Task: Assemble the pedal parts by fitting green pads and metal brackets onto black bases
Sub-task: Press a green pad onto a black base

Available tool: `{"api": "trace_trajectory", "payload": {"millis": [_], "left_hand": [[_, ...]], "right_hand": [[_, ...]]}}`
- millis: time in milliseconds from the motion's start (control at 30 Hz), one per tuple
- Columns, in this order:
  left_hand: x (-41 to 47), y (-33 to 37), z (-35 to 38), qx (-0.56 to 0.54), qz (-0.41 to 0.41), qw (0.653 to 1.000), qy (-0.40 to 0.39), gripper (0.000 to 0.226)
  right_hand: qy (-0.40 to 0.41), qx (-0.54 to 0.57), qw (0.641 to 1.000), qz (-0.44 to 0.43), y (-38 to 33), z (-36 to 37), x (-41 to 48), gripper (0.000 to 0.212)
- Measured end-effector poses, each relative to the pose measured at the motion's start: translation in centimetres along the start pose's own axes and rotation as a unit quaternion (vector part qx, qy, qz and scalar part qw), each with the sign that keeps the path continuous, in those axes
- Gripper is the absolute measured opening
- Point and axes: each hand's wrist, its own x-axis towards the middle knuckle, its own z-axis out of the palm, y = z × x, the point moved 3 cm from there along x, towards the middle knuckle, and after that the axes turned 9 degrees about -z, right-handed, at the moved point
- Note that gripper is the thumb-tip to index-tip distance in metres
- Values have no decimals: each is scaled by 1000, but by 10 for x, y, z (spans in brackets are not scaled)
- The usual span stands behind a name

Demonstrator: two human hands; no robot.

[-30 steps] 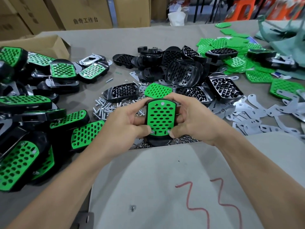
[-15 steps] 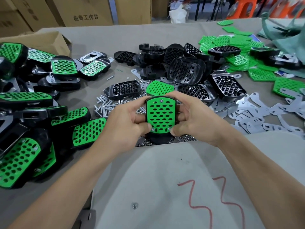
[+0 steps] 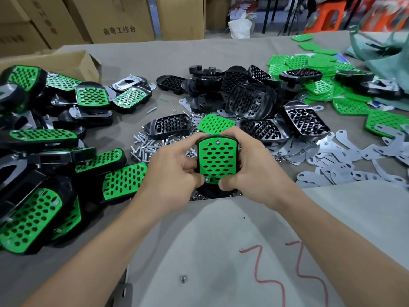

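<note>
A pedal point(image 3: 217, 159) with a green perforated pad seated on a black base is held upright at the centre, a screw showing at its top and another at its bottom left. My left hand point(image 3: 170, 173) grips its left side, thumb at the lower left corner. My right hand point(image 3: 254, 171) grips the right side, thumb at the lower edge. The base's underside is hidden behind the pad and my fingers. A loose green pad point(image 3: 215, 124) lies just beyond, beside an empty black base point(image 3: 169, 126).
Assembled green-and-black pedals point(image 3: 44, 173) are heaped on the left. Empty black bases point(image 3: 247, 100) pile up at the centre back, green pads point(image 3: 321, 85) at the back right, metal brackets point(image 3: 345, 156) on the right. Loose screws point(image 3: 145, 147) lie ahead. A white sheet point(image 3: 243, 251) covers the near table.
The pedal and both hands have stayed almost in place; my thumbs have shifted slightly along the pad's lower edge. The camera has tilted a little.
</note>
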Motion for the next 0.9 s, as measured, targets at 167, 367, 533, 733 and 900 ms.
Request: {"api": "trace_trajectory", "payload": {"millis": [167,367,533,733,900], "left_hand": [[5,-1,-2,-28,-7,999,-21,85],[5,-3,1,-92,-32,994,-44,69],[4,-3,7,-102,-30,994,5,70],[1,1,4,-83,-33,996,15,70],[-3,9,-5,-54,-31,998,2,67]], "right_hand": [[20,22,999,13,6,1,2,77],[24,25,999,14,7,1,2,79],[20,33,999,8,7,1,1,76],[10,46,999,-4,4,2,-2,75],[-31,163,986,-2,-6,-7,-3,61]]}}
